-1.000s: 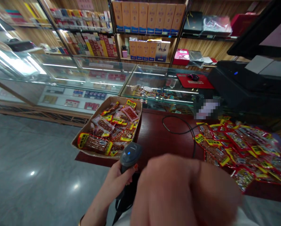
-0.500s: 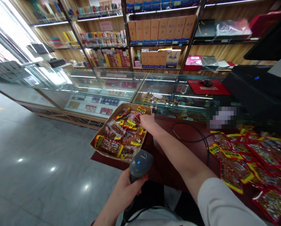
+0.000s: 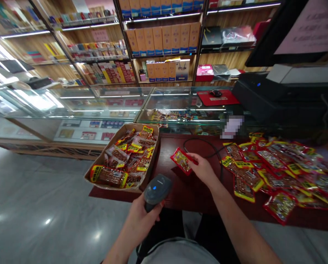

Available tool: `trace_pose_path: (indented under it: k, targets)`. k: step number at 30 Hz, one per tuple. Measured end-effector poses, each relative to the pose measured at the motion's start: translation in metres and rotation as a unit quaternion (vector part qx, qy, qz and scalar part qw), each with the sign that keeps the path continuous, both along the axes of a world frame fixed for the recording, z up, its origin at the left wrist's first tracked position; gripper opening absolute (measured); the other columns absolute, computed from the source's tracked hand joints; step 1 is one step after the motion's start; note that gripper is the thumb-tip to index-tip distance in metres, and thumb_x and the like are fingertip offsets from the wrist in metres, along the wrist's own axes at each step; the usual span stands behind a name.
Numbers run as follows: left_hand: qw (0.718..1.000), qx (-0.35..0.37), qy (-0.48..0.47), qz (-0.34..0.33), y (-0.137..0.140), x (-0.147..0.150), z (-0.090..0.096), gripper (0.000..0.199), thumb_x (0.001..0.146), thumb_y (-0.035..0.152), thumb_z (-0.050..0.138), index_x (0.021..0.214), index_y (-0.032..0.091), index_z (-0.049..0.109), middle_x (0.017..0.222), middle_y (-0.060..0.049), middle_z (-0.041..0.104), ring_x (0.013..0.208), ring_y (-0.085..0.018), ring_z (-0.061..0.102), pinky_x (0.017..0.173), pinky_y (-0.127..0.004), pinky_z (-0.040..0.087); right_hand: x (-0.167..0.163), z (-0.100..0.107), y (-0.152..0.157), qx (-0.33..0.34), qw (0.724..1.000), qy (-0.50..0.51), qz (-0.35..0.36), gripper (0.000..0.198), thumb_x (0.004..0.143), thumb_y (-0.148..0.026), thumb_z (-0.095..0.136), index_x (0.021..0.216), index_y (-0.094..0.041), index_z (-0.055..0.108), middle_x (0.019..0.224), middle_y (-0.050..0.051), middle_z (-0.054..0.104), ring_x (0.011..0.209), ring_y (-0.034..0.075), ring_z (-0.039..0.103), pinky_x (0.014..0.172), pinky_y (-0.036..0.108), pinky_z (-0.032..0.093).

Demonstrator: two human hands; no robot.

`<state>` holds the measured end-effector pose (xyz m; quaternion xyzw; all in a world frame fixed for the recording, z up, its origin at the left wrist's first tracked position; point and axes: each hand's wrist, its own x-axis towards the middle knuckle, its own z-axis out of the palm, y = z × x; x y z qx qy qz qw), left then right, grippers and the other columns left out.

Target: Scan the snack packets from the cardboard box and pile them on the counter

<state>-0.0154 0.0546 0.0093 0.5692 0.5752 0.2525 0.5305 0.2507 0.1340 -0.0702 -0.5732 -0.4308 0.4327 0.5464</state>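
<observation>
My left hand [image 3: 145, 216] is closed round the handle of a dark grey barcode scanner [image 3: 158, 189], which has a small blue light on top. In my right hand [image 3: 203, 168] is a small red-edged snack packet [image 3: 181, 160], pinched at its right side above the dark red table [image 3: 166, 183]. Left of the packet stands an open cardboard box [image 3: 88, 179] with several yellow-and-red snack packets [image 3: 109, 175] inside. A wide pile of similar snack packets [image 3: 279, 165] lies to the right of my right hand.
A black cable [image 3: 221, 165] loops across the table. Behind it runs a glass display counter [image 3: 177, 97] with a mouse [image 3: 215, 93] on a red mat [image 3: 227, 98]. A black machine [image 3: 262, 99] and a monitor [image 3: 273, 33] stand at the right. Stocked shelves [image 3: 164, 55] line the back.
My right hand has left the box and come back to the right over the table, with a packet in it. My left hand still grips the scanner. The view has shifted right.
</observation>
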Motion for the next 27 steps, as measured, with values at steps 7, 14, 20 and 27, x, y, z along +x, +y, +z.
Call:
trace_pose_path:
  k: [7, 14, 20, 27]
  targets:
    - [0.996, 0.002, 0.022, -0.082, -0.002, 0.024, -0.006, 0.018, 0.083, 0.031, 0.065, 0.093, 0.016, 0.068, 0.067, 0.0, 0.068, 0.051, -0.015, 0.061, 0.051, -0.025, 0.049, 0.008, -0.036, -0.041, -0.078, 0.978, 0.177, -0.077, 0.033, 0.063, -0.032, 0.082, 0.091, -0.024, 0.066, 0.081, -0.001, 0.078, 0.07, 0.02, 0.073, 0.066, 0.033, 0.059]
    - [0.997, 0.024, 0.036, -0.064, 0.0, 0.033, -0.008, 0.018, 0.083, 0.031, 0.065, 0.091, 0.016, 0.067, 0.066, 0.001, 0.066, 0.05, -0.015, 0.059, 0.051, -0.025, 0.048, -0.016, -0.035, -0.037, -0.054, 0.904, 0.411, -0.105, 0.029, 0.068, -0.026, 0.085, 0.093, -0.025, 0.07, 0.095, -0.001, 0.08, 0.088, 0.018, 0.076, 0.084, 0.033, 0.062]
    - [0.998, -0.006, 0.034, -0.053, -0.001, 0.033, -0.005, 0.016, 0.08, 0.029, 0.064, 0.088, 0.016, 0.067, 0.064, 0.001, 0.065, 0.05, -0.015, 0.059, 0.05, -0.025, 0.048, -0.019, -0.043, -0.037, -0.034, 0.883, 0.452, -0.124, 0.024, 0.077, -0.034, 0.083, 0.096, -0.024, 0.072, 0.097, 0.001, 0.081, 0.09, 0.017, 0.076, 0.087, 0.035, 0.062]
    - [0.994, 0.005, 0.043, -0.097, -0.005, 0.032, -0.002, 0.013, 0.082, 0.024, 0.06, 0.089, 0.016, 0.067, 0.07, -0.001, 0.069, 0.054, -0.016, 0.063, 0.054, -0.025, 0.05, -0.017, -0.046, -0.039, -0.018, 0.89, 0.445, -0.097, 0.029, 0.08, -0.042, 0.081, 0.103, -0.027, 0.071, 0.107, 0.001, 0.08, 0.103, 0.019, 0.075, 0.099, 0.04, 0.056]
